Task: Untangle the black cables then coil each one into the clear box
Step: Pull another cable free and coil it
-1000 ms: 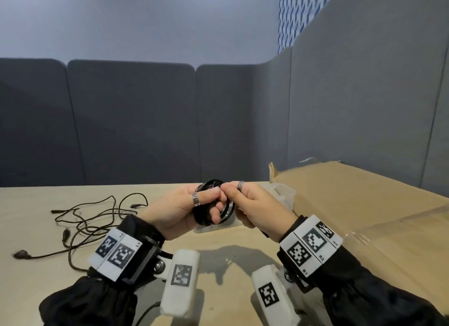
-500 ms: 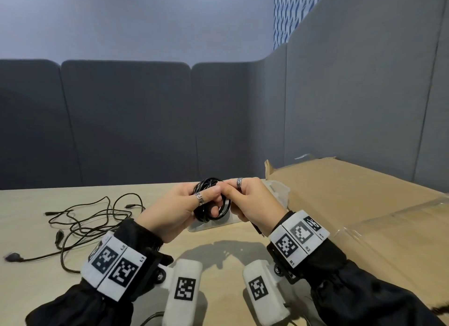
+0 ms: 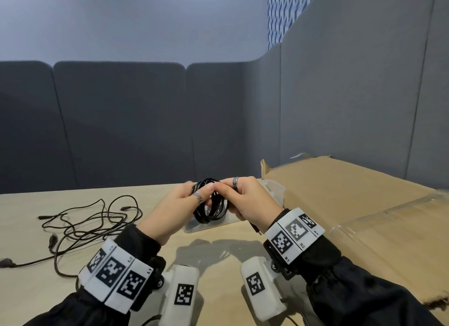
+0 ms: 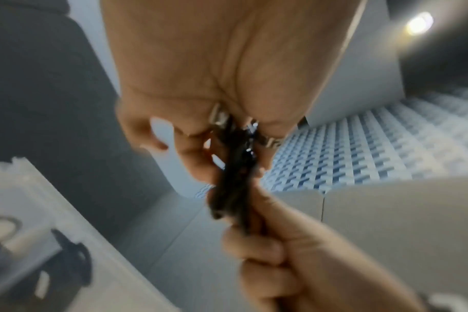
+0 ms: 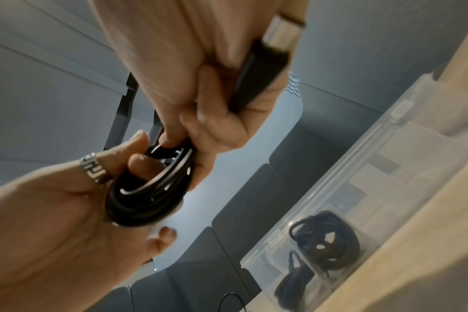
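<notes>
Both hands, the left hand (image 3: 178, 205) and right hand (image 3: 247, 200), are gripping a coiled cable (image 3: 211, 208); two coils (image 5: 325, 239) are lying in the clear box (image 5: 382, 168), while tangled cables (image 3: 80, 226) are waiting at nine o'clock on the counter (image 3: 218, 253).

Both arms reach forward in black sleeves, each wrist wearing a white band with printed markers. The left hand (image 3: 177, 204) and the right hand (image 3: 247, 199) are raised and meet, knuckles almost touching. The left fingers (image 5: 142, 166) are curled, one bearing a ring. The right fingers (image 5: 214, 130) are also curled tight, and its thumb seems, in the blurred left wrist view, to press against them.
</notes>
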Action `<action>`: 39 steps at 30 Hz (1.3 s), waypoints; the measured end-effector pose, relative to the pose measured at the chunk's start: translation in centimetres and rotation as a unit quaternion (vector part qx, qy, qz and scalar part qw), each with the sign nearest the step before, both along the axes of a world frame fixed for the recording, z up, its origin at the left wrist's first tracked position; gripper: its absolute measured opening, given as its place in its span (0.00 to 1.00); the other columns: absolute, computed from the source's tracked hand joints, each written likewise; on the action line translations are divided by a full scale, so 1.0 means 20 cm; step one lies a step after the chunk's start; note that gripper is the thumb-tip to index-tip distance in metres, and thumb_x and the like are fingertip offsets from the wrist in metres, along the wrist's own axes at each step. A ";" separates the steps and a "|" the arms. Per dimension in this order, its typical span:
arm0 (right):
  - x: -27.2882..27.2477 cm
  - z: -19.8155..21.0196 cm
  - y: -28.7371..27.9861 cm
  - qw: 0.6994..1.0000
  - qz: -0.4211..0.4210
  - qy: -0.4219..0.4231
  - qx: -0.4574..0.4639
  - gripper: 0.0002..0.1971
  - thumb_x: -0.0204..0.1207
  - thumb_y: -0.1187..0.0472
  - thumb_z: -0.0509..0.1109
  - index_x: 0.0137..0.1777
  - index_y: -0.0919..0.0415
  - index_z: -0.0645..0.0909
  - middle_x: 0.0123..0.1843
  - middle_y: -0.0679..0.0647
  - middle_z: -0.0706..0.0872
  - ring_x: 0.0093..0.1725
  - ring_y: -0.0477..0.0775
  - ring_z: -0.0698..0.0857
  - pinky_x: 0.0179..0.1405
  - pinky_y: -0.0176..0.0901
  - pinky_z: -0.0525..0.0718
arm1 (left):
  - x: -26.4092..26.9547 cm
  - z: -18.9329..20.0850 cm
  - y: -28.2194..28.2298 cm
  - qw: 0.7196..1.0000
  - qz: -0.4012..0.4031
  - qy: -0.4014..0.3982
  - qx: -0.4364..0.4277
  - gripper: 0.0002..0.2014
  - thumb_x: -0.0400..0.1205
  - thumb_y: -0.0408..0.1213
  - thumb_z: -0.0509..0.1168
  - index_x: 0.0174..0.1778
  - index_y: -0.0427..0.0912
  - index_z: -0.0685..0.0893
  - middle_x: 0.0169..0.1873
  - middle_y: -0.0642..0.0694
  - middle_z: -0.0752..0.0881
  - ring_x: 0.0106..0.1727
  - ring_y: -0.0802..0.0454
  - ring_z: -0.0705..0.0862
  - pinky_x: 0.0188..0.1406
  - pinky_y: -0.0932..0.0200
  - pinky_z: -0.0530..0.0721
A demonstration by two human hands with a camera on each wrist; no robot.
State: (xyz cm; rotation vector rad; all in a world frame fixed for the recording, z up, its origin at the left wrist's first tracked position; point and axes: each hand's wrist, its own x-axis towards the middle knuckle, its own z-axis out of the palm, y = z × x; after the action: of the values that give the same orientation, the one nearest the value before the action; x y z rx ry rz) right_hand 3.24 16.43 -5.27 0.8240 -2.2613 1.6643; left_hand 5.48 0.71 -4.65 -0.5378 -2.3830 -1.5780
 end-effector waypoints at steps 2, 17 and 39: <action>0.00 0.01 0.01 1.000 -0.010 0.010 0.018 0.14 0.83 0.57 0.63 0.48 0.66 0.87 0.16 0.41 0.76 0.17 0.41 0.68 0.17 0.25 0.64 | -0.01 -0.02 0.00 0.998 0.035 0.033 -0.038 0.15 0.84 0.46 0.59 0.34 0.44 0.79 0.35 0.51 0.79 0.36 0.60 0.78 0.40 0.64 0.72; 0.04 0.03 0.01 0.991 0.016 -0.011 0.131 0.15 0.85 0.54 0.57 0.59 0.62 0.80 0.19 0.40 0.75 0.17 0.35 0.73 0.17 0.25 0.68 | -0.03 0.01 -0.06 0.931 0.142 0.183 -0.281 0.10 0.77 0.51 0.66 0.35 0.52 0.76 0.32 0.55 0.74 0.35 0.60 0.72 0.38 0.58 0.67; 0.04 0.07 0.04 0.998 0.005 0.021 0.051 0.10 0.82 0.55 0.63 0.42 0.57 0.79 0.22 0.41 0.80 0.20 0.35 0.75 0.23 0.23 0.70 | 0.03 0.06 -0.04 0.943 -0.155 -0.144 0.256 0.11 0.78 0.41 0.59 0.42 0.35 0.74 0.26 0.50 0.73 0.24 0.57 0.70 0.28 0.67 0.75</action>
State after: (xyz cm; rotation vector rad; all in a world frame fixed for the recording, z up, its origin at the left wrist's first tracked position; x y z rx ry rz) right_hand 4.10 17.31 -3.84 0.8847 -2.3339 1.5319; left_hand 6.02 -0.10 -3.38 -0.6190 -1.9969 -2.4612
